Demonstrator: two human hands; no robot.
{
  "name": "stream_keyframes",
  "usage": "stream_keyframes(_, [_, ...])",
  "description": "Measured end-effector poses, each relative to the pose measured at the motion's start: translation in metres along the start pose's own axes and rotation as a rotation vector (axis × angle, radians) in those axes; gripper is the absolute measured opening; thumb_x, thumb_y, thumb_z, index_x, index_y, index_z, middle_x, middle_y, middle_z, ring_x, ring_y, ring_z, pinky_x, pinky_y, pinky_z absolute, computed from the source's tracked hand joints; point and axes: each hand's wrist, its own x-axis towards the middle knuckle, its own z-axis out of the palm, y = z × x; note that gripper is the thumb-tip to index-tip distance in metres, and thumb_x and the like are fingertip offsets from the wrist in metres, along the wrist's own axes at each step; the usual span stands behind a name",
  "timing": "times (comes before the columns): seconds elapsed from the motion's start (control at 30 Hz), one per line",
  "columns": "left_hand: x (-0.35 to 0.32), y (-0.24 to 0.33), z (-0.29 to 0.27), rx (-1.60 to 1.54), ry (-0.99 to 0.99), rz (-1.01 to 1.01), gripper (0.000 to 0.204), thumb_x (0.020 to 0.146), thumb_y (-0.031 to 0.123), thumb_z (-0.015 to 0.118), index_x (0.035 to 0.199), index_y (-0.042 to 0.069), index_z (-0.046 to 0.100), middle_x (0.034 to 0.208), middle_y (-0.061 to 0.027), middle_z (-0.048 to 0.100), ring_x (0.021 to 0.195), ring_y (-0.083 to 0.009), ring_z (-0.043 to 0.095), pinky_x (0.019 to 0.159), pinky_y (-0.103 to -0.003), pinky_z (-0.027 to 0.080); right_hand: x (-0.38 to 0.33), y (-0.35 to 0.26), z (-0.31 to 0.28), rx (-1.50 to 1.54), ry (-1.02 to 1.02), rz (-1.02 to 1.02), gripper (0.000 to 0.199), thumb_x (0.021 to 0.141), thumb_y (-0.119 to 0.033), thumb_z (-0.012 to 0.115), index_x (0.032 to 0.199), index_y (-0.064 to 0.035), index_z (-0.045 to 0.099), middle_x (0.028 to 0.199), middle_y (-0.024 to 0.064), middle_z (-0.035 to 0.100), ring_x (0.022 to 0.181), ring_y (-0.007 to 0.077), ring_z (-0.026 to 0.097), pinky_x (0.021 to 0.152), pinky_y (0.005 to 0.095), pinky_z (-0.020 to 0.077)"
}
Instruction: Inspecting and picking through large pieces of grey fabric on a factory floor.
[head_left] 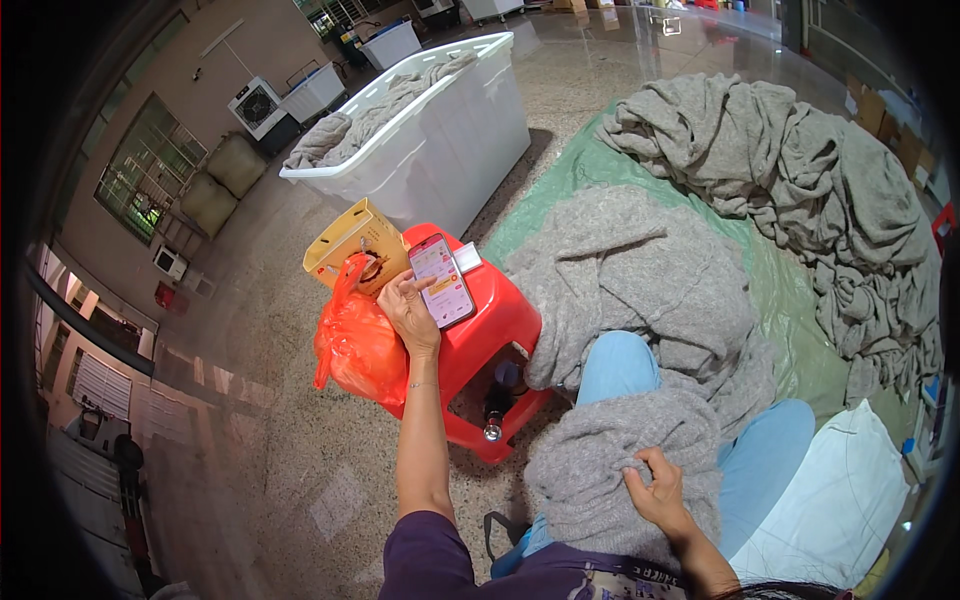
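Note:
My left hand (408, 312) reaches out to a smartphone (442, 280) lying on a red plastic stool (490, 335); the thumb touches its lit screen. My right hand (658, 495) grips a fold of the grey knitted cloth (620, 455) that lies over my lap and my light blue trousers (770, 460). More of the same grey knit (630, 270) spreads from my knees onto the green sheet (560, 185).
An orange plastic bag (355, 340) and a yellow cardboard box (350, 238) sit beside the stool. A white tub (450, 130) of grey cloth stands behind. A large heap of grey knit (800, 170) lies far right. A white sack (840, 500) is by my right leg.

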Motion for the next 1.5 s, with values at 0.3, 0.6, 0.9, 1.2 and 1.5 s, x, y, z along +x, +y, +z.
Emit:
stream_keyframes(0.3, [-0.0002,0.0015,-0.0005,-0.007,0.006,0.006,0.068,0.102,0.046,0.023,0.083,0.002,0.072,0.102,-0.012,0.059,0.106,-0.0284,0.043,0.099,-0.039,0.029,-0.0004,0.0007,-0.0001,0.001,-0.011,0.017,0.019,0.075,-0.008,0.069,0.088,-0.002,0.057,0.066,0.0165,0.06,0.052,0.0308,0.06,0.048,0.0351,0.0442])
stream_keyframes(0.6, [-0.0002,0.0009,-0.0005,-0.027,-0.013,-0.03,0.07,0.101,0.048,0.022,0.085,0.002,0.071,0.104,-0.0124,0.059,0.108,-0.0283,0.041,0.1,-0.039,0.028,-0.0002,-0.001,-0.0015,-0.01,-0.025,0.034,0.019,0.075,-0.009,0.069,0.088,-0.002,0.057,0.067,0.0172,0.06,0.055,0.0319,0.061,0.049,0.0354,0.0451])
stream_keyframes(0.9, [-0.0003,0.001,-0.0017,-0.02,-0.026,-0.014,0.07,0.101,0.048,0.022,0.086,0.001,0.071,0.105,-0.012,0.059,0.109,-0.0279,0.041,0.101,-0.039,0.028,0.0,-0.0005,-0.0005,-0.012,-0.006,0.014,0.02,0.075,-0.009,0.069,0.089,-0.0025,0.057,0.066,0.0161,0.06,0.05,0.0302,0.059,0.047,0.0355,0.044])
stream_keyframes(1.2, [-0.0002,0.0021,-0.0006,-0.02,-0.007,-0.032,0.07,0.102,0.047,0.022,0.083,0.002,0.072,0.103,-0.0109,0.058,0.107,-0.0278,0.042,0.099,-0.039,0.029,-0.0004,0.0016,0.0005,-0.014,-0.009,0.025,0.02,0.075,-0.01,0.07,0.089,-0.0028,0.057,0.065,0.0161,0.059,0.049,0.0294,0.058,0.047,0.0351,0.0432])
stream_keyframes(1.5, [0.0001,0.0055,-0.0023,0.001,-0.001,-0.017,0.069,0.102,0.047,0.023,0.082,0.004,0.073,0.093,-0.0096,0.054,0.099,-0.0284,0.043,0.094,-0.039,0.031,-0.0004,0.0025,0.0006,-0.004,0.0,0.006,0.02,0.075,-0.01,0.07,0.089,-0.0032,0.058,0.065,0.016,0.06,0.05,0.0295,0.058,0.047,0.0348,0.0433])
